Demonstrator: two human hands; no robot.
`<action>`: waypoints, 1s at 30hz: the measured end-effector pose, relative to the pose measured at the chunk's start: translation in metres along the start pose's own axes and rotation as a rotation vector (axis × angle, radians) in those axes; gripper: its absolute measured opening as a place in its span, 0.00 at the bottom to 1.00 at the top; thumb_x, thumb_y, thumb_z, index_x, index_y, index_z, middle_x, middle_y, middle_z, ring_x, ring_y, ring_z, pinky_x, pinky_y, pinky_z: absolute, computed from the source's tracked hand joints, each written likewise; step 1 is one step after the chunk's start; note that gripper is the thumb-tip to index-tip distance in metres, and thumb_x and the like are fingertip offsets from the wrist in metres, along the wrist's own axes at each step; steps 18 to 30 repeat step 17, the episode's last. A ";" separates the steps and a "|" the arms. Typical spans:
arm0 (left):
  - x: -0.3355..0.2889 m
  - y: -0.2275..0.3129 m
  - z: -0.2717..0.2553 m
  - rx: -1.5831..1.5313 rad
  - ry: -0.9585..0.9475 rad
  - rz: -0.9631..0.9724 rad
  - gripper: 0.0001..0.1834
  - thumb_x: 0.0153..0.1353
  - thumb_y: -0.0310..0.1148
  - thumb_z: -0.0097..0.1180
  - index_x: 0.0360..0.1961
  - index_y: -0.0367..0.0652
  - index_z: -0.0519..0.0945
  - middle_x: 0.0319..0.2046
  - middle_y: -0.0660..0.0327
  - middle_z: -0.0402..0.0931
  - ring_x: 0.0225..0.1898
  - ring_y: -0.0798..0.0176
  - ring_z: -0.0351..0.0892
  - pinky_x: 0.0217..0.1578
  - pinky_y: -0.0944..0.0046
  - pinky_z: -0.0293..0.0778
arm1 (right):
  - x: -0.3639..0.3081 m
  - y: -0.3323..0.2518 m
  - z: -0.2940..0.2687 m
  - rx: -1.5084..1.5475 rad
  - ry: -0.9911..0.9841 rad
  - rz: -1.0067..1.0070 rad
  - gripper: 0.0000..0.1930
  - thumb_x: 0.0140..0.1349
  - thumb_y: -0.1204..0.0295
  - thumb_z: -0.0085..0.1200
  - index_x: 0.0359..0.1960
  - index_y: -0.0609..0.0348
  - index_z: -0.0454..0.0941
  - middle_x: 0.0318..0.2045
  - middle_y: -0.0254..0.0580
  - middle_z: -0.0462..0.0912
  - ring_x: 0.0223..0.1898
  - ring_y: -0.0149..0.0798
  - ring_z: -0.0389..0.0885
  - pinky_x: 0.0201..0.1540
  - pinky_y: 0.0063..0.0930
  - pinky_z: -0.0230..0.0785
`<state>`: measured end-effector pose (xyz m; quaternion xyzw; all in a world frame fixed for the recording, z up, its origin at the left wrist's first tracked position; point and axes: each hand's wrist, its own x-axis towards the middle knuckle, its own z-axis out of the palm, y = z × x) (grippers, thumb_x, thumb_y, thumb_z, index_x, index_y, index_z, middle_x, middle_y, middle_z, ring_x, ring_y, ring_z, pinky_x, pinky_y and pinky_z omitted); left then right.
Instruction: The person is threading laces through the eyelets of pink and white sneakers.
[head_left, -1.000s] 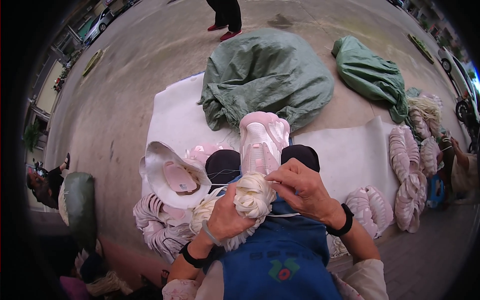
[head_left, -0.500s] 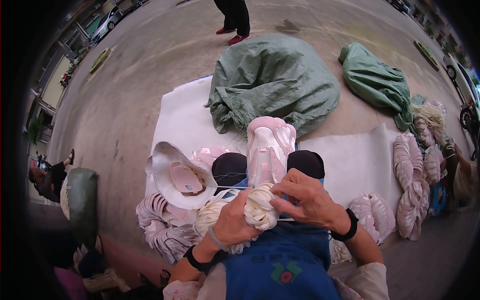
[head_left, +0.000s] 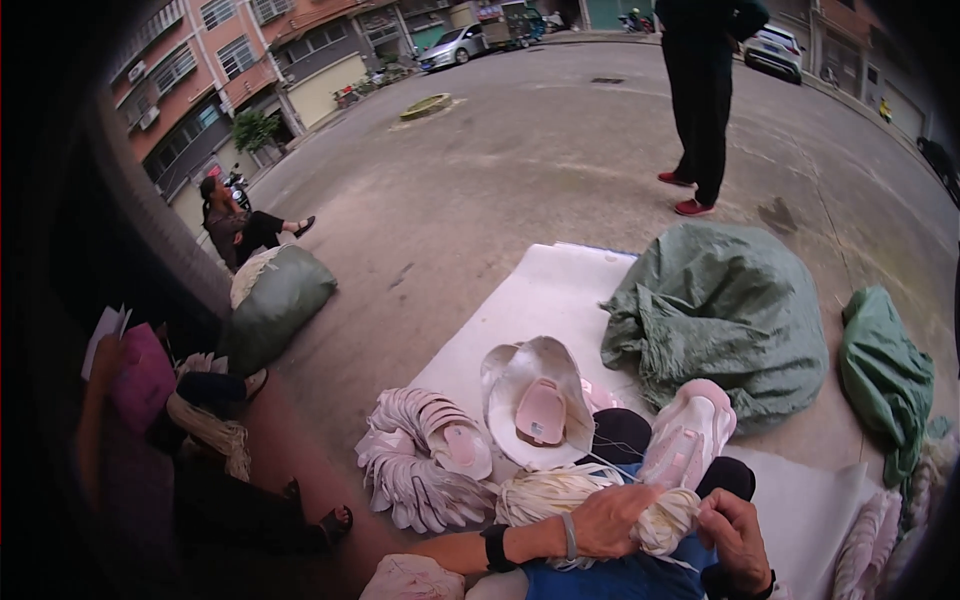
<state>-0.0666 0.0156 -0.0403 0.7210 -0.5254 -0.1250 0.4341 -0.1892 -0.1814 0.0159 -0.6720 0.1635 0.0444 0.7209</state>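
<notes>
A coiled bundle of cream shoelaces (head_left: 664,524) is gripped by my left hand (head_left: 606,520), its fingers wrapped around the left side. At the bundle's right edge, my right hand (head_left: 734,532) has its fingertips pinched together on the laces. More loose cream laces (head_left: 560,492) lie in my lap beneath the left wrist. A pink and white shoe upper (head_left: 688,440) rests between my knees, just beyond the bundle. Left of it sits an upturned white hat (head_left: 512,396) with a pink shoe piece (head_left: 541,411) inside. A white strand runs from near the hat toward my left hand.
Nested pink-white shoe uppers (head_left: 425,455) lie at left, with more uppers (head_left: 866,545) at right. Green sacks (head_left: 720,320) (head_left: 885,375) stand beyond a white sheet (head_left: 500,315). One person (head_left: 700,110) stands ahead; another (head_left: 240,225) sits at left beside a full sack (head_left: 285,305).
The view has swung left and upward, so my hands now appear lower and farther right. My right hand's fingers have shifted from atop the lace bundle to its right edge.
</notes>
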 end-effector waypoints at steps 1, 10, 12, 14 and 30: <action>-0.004 -0.004 0.004 0.004 -0.005 -0.007 0.40 0.44 0.32 0.68 0.58 0.31 0.64 0.43 0.43 0.75 0.45 0.41 0.77 0.46 0.49 0.73 | -0.003 -0.008 0.004 -0.044 -0.046 -0.027 0.08 0.67 0.68 0.47 0.36 0.58 0.74 0.23 0.33 0.75 0.20 0.28 0.70 0.24 0.21 0.62; -0.006 -0.004 -0.016 0.086 0.038 -0.184 0.31 0.46 0.34 0.62 0.54 0.38 0.70 0.50 0.46 0.72 0.53 0.40 0.71 0.52 0.48 0.68 | -0.015 -0.032 0.022 0.028 -0.069 0.021 0.06 0.65 0.69 0.47 0.29 0.53 0.67 0.18 0.25 0.62 0.16 0.21 0.55 0.18 0.17 0.49; -0.011 -0.005 -0.033 0.045 -0.049 -0.358 0.26 0.47 0.38 0.63 0.50 0.48 0.78 0.57 0.47 0.72 0.61 0.40 0.66 0.59 0.46 0.65 | -0.021 -0.020 0.003 0.093 0.046 -0.103 0.07 0.62 0.71 0.51 0.28 0.53 0.67 0.18 0.25 0.60 0.16 0.21 0.53 0.17 0.18 0.48; -0.026 -0.012 -0.052 0.340 0.347 -0.056 0.32 0.44 0.32 0.64 0.52 0.34 0.68 0.38 0.47 0.76 0.40 0.43 0.78 0.43 0.51 0.72 | -0.027 -0.046 -0.014 0.143 0.108 -0.076 0.10 0.60 0.67 0.54 0.29 0.57 0.67 0.20 0.26 0.65 0.18 0.21 0.59 0.18 0.17 0.49; -0.049 -0.015 -0.108 0.488 0.511 -0.142 0.30 0.45 0.34 0.67 0.48 0.33 0.71 0.35 0.48 0.76 0.37 0.45 0.79 0.38 0.52 0.73 | -0.035 -0.048 -0.034 0.335 0.593 -0.200 0.13 0.59 0.71 0.52 0.20 0.53 0.62 0.13 0.24 0.54 0.12 0.21 0.50 0.14 0.16 0.43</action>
